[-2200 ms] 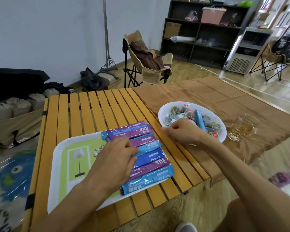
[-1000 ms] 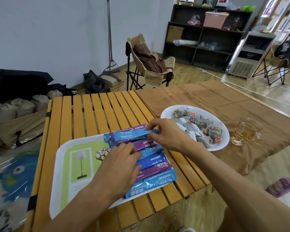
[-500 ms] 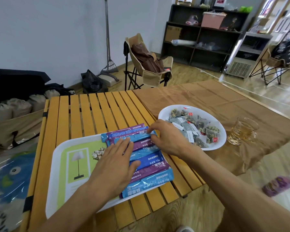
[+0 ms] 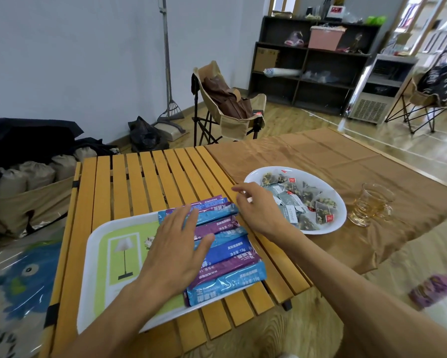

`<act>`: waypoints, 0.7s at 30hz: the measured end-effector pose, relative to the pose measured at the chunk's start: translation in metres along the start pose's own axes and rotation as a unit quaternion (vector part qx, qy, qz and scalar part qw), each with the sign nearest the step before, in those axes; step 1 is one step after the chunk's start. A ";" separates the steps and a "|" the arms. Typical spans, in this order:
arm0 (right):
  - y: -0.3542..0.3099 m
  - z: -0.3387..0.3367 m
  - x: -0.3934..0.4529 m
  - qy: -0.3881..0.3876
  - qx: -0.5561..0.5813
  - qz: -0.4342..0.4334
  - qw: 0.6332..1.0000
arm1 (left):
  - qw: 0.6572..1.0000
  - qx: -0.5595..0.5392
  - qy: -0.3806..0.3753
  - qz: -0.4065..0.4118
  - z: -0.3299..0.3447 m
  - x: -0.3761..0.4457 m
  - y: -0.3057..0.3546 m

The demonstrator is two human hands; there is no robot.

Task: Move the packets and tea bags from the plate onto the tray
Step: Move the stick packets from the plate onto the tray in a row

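A white tray (image 4: 98, 257) with a green lamp picture lies on the slatted wooden table. Several blue and purple stick packets (image 4: 230, 254) lie side by side on its right half. My left hand (image 4: 177, 250) rests flat on those packets with straight fingers. A white oval plate (image 4: 338, 218) to the right holds several tea bags (image 4: 302, 200). My right hand (image 4: 258, 206) hovers between the tray's far right corner and the plate, fingers loosely spread, holding nothing.
A glass cup of tea (image 4: 372, 204) stands right of the plate on the brown cloth (image 4: 320, 153). The wooden table (image 4: 145, 182) ends close to me. A folding chair (image 4: 227, 104) stands beyond it, and bags lie on the floor at left.
My right hand carried a blue packet from the plate to the tray, laid it among the others, then let go and lifted back toward the plate. The left hand stayed on the packets.
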State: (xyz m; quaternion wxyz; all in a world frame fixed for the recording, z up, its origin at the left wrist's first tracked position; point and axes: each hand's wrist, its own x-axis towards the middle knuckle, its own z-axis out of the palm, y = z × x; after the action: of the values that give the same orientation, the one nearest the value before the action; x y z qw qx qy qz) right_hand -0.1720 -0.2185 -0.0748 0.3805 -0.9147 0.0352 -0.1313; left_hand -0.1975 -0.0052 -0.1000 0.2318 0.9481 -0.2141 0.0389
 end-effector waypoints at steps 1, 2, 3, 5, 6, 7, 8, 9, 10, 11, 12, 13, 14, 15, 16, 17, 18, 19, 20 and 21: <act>0.000 0.001 0.001 -0.020 0.028 0.018 0.999 | 1.000 -0.011 0.002 -0.016 0.001 0.003 -0.002; -0.001 0.003 0.000 -0.046 0.038 0.033 0.998 | 0.999 -0.016 0.000 -0.029 0.002 0.006 -0.005; -0.002 0.006 -0.001 -0.069 0.040 0.042 0.996 | 0.999 -0.017 -0.006 -0.040 0.003 0.009 -0.007; -0.006 0.014 -0.005 -0.106 0.052 0.047 0.992 | 0.998 -0.023 -0.020 -0.057 0.006 0.015 -0.010; -0.007 0.019 -0.006 -0.116 0.060 0.041 0.991 | 0.997 -0.028 -0.028 -0.065 0.008 0.018 -0.011; -0.007 0.023 -0.006 -0.122 0.065 0.034 0.990 | 0.996 -0.036 -0.038 -0.074 0.010 0.019 -0.012; -0.008 0.025 -0.006 -0.128 0.063 0.029 0.989 | 0.995 -0.046 -0.047 -0.081 0.012 0.021 -0.013; -0.007 0.027 -0.005 -0.131 0.063 0.025 0.989 | 0.993 -0.057 -0.055 -0.086 0.014 0.021 -0.014; -0.007 0.028 -0.004 -0.133 0.064 0.022 0.989 | 0.992 -0.068 -0.060 -0.089 0.015 0.022 -0.015; -0.006 0.029 -0.003 -0.135 0.065 0.020 0.989 | 0.991 -0.075 -0.065 -0.089 0.016 0.022 -0.016; -0.005 0.030 -0.002 -0.136 0.062 0.018 0.989 | 0.991 -0.080 -0.066 -0.088 0.017 0.022 -0.016; -0.004 0.031 -0.002 -0.138 0.060 0.013 0.989 | 0.991 -0.082 -0.066 -0.085 0.017 0.022 -0.017; -0.004 0.031 -0.003 -0.140 0.056 0.008 0.988 | 0.991 -0.083 -0.065 -0.082 0.017 0.022 -0.017; -0.003 0.031 -0.003 -0.141 0.053 0.003 0.989 | 0.991 -0.082 -0.064 -0.079 0.017 0.022 -0.017; -0.003 0.030 -0.003 -0.142 0.046 0.001 0.989 | 0.992 -0.081 -0.064 -0.078 0.016 0.022 -0.016; -0.002 0.030 -0.003 -0.140 0.038 -0.002 0.989 | 0.992 -0.078 -0.064 -0.077 0.015 0.021 -0.015; -0.001 0.030 -0.003 -0.134 0.027 -0.007 0.991 | 0.992 -0.074 -0.063 -0.076 0.014 0.021 -0.015; 0.000 0.031 -0.002 -0.125 0.016 -0.013 0.992 | 0.993 -0.070 -0.061 -0.074 0.013 0.021 -0.014; 0.001 0.032 -0.001 -0.115 0.004 -0.017 0.993 | 0.993 -0.067 -0.058 -0.073 0.012 0.021 -0.014; 0.002 0.033 0.000 -0.110 -0.004 -0.021 0.994 | 0.994 -0.068 -0.054 -0.073 0.012 0.022 -0.014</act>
State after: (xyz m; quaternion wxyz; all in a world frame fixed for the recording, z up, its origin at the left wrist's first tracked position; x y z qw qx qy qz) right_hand -0.1631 -0.1974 -0.0988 0.3754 -0.9258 -0.0252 -0.0375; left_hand -0.1724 -0.0080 -0.1132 0.2863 0.9439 -0.1584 -0.0439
